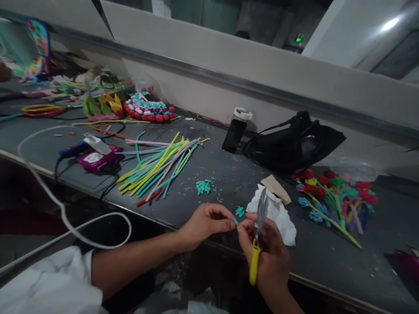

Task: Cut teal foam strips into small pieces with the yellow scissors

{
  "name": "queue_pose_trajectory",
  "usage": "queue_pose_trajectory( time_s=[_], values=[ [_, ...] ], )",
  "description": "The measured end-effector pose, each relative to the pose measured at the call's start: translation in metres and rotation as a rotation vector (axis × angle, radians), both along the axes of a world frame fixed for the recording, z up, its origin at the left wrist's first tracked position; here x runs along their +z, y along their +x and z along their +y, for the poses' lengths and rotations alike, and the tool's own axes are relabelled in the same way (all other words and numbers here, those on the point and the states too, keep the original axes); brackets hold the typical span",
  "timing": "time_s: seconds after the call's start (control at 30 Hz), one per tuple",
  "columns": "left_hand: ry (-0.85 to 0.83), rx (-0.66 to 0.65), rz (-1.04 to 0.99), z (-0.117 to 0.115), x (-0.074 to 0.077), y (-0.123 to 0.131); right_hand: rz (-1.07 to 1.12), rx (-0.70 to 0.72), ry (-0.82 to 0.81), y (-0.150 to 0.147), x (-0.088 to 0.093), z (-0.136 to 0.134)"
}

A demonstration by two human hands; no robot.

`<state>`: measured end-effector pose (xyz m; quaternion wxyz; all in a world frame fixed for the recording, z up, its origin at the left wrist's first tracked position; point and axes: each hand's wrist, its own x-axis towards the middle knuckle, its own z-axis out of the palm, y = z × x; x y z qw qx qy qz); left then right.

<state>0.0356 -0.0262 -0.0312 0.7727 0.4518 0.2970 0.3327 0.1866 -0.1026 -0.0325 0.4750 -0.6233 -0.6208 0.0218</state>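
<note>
My left hand (212, 224) reaches in over the table's front edge, thumb and forefinger pinched on a tiny teal piece (235, 221). Close against it, my right hand (266, 244) holds scissors (255, 257) with a yellow handle, their blades pointing up and away from me. The right thumb and fingertip are also near the teal piece; whether they touch it I cannot tell. Just beyond the fingers lies a small heap of teal bits (240, 211), and a larger teal pile (203, 187) sits farther left. Crumpled white paper (278, 216) lies behind the right hand.
Left of the piles lies a bundle of coloured stems (160, 168). A magenta device (100, 158) and a white cable (59, 203) are farther left. Toward the back stand a dark bottle (235, 133) and a black bag (288, 146). Craft flowers (340, 196) lie at right.
</note>
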Motion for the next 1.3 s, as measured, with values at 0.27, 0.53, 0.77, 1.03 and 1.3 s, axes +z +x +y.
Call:
queue_pose_trajectory(
  time_s=[0.27,0.53,0.77,1.03,1.3],
  values=[
    [0.094,-0.002,-0.003,0.000,-0.002,0.000,0.041,0.018,0.011,0.000,0.005,0.001],
    [0.137,-0.037,-0.001,0.001,0.002,-0.002,-0.018,0.074,0.042,-0.001,0.018,0.002],
    [0.120,-0.102,0.017,0.003,0.004,-0.003,0.169,0.142,-0.092,0.001,0.026,0.000],
    [0.030,-0.160,-0.002,0.003,0.001,-0.003,0.315,0.232,-0.243,0.003,0.028,0.001],
    [0.075,-0.083,-0.037,0.007,0.004,-0.006,0.138,0.199,-0.252,0.008,0.021,0.003]
  ],
)
